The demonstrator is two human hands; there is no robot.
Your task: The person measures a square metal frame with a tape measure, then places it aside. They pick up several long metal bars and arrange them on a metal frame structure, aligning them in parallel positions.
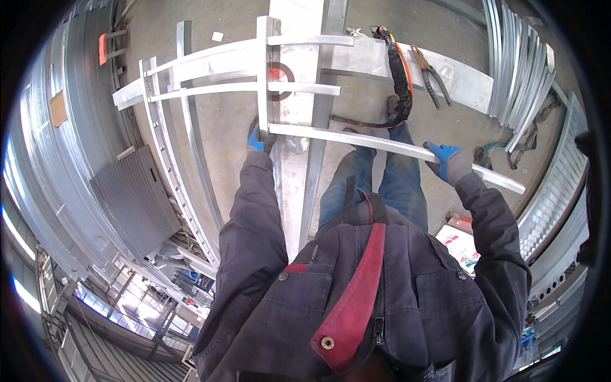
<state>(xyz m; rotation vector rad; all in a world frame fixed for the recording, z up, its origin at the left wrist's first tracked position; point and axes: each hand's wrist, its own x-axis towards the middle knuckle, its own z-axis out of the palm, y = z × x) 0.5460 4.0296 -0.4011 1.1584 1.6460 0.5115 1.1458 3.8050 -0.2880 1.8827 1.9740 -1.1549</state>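
Note:
A long, pale metal bar (363, 140) runs from a crosswise metal tube (261, 76) out to the right, sloping slightly toward me. My right hand (443, 160), in a blue and dark work glove, is closed around it near its far right end. At the bar's left end, my left hand (257, 141), gloved the same way, wraps the near end of the crosswise tube where the two pieces meet; part of its fingers is hidden. Two more slim bars (216, 88) cross that tube farther off, parallel to each other.
A wide metal beam (294, 210) lies under the frame. Pliers (431, 75) and a black-sleeved cable (400, 76) rest on another flat beam (464, 83). Stacked metal strips (519, 70) lie at upper right, straps (525, 143) beside them. A white and red box (458, 245) sits by my right side.

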